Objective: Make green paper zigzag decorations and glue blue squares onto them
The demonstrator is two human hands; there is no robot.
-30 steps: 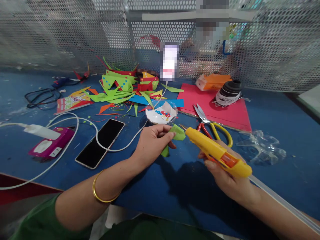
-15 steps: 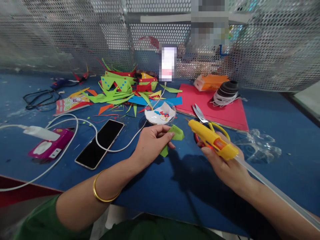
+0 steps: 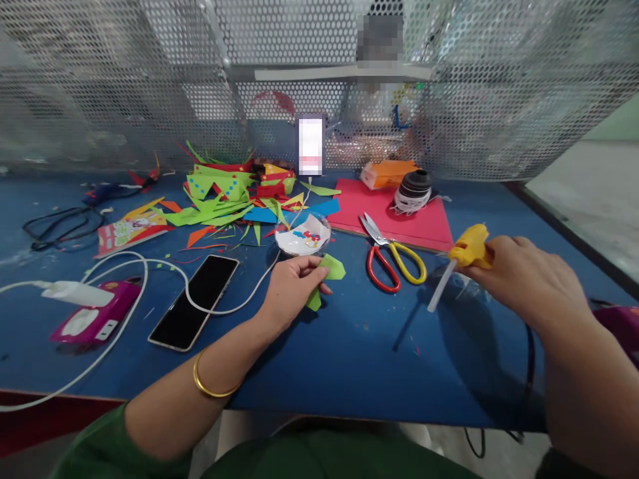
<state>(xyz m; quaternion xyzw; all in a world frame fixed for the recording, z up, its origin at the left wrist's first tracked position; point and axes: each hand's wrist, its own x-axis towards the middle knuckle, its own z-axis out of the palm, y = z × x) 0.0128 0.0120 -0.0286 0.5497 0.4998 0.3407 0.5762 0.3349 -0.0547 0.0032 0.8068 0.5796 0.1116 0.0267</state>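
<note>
Between the thumb and fingers of my left hand is a piece of green paper, folded or bent, with one part sticking out below the fingers. My right hand is closed on a yellow glue gun, held over the right side of the table. A clear glue stick juts from the gun toward me. Scissors with one red and one yellow handle lie between my hands, blades apart. Just beyond my left hand sits a clear bowl holding white paper and small red and blue bits.
Green and red paper cut-outs are heaped at the back left. A black phone, a purple power strip and a white cable lie left. Red sheets carry a spool of string and an orange box.
My right hand has swung out to the right with the glue gun, which has turned so its glue stick points toward me. The scissors are now uncovered. My left hand keeps the green paper.
</note>
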